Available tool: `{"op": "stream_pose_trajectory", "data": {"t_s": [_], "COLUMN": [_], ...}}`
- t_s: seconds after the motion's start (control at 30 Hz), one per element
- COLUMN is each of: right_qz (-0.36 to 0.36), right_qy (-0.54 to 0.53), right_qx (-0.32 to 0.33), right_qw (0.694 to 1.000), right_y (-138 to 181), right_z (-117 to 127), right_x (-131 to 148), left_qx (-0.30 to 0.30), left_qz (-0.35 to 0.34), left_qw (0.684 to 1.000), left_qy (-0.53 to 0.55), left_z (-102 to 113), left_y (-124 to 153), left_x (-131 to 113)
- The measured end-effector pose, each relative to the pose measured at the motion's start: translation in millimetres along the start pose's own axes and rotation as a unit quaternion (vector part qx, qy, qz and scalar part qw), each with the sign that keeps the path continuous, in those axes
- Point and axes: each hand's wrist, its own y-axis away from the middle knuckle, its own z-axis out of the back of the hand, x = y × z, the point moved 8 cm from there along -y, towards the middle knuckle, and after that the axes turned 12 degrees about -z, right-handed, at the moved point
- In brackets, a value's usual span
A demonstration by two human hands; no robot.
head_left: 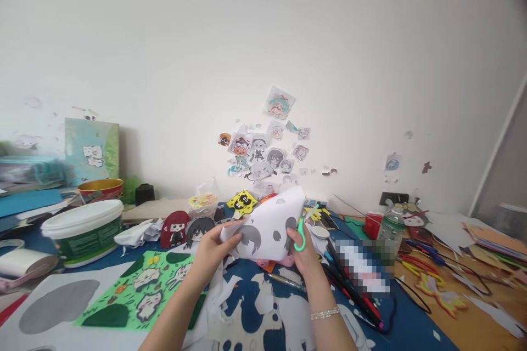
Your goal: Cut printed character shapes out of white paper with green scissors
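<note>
My left hand (214, 249) grips the left edge of a white paper sheet (267, 225) printed with grey and black shapes, holding it up above the table. My right hand (303, 252) is closed on green-handled scissors (303, 230), fingers through the loops, with the blades at the sheet's right edge. A thin bracelet sits on my right wrist. Both hands hover over a blue table covering (247, 296) strewn with white paper offcuts.
A green cut-out picture (140, 290) lies at the left front, beside a white-lidded green tub (84, 230) and a red-gold bowl (101, 189). Cartoon cut-outs (181, 227) stand behind the hands; stickers (263, 153) cover the wall. Pens, a bottle (391, 227) and coloured paper lie to the right.
</note>
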Motion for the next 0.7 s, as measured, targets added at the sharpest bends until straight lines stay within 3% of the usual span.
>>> {"op": "stream_pose_trajectory", "data": {"t_s": [0.07, 0.2, 0.33, 0.5, 0.6, 0.7], "right_qz": [0.001, 0.002, -0.001, -0.044, -0.074, -0.093], "right_qy": [0.038, 0.174, 0.352, 0.467, 0.495, 0.509], "right_qx": [-0.034, -0.124, -0.194, -0.253, -0.264, -0.271], "right_qw": [0.999, 0.977, 0.916, 0.846, 0.824, 0.812], "right_y": [-3.6, -11.2, -15.9, -14.0, -12.0, -11.0], "right_z": [5.4, 19.9, 30.1, 42.2, 47.2, 50.7], "right_x": [-2.7, -9.9, -16.5, -19.4, -19.5, -19.2], "left_qx": [-0.026, -0.042, -0.043, -0.044, -0.025, -0.002], "left_qz": [-0.008, 0.049, 0.013, 0.101, 0.153, 0.239], "left_qw": [0.999, 0.997, 0.993, 0.979, 0.983, 0.969], "left_qy": [-0.032, -0.053, -0.113, -0.173, -0.102, 0.055], "left_z": [4.6, 8.1, 13.5, 22.2, 15.6, 0.3], "left_y": [-1.0, -1.9, -8.7, -7.3, -1.1, 9.8], "left_x": [-0.6, 13.6, 18.1, 40.6, 49.6, 60.5]}}
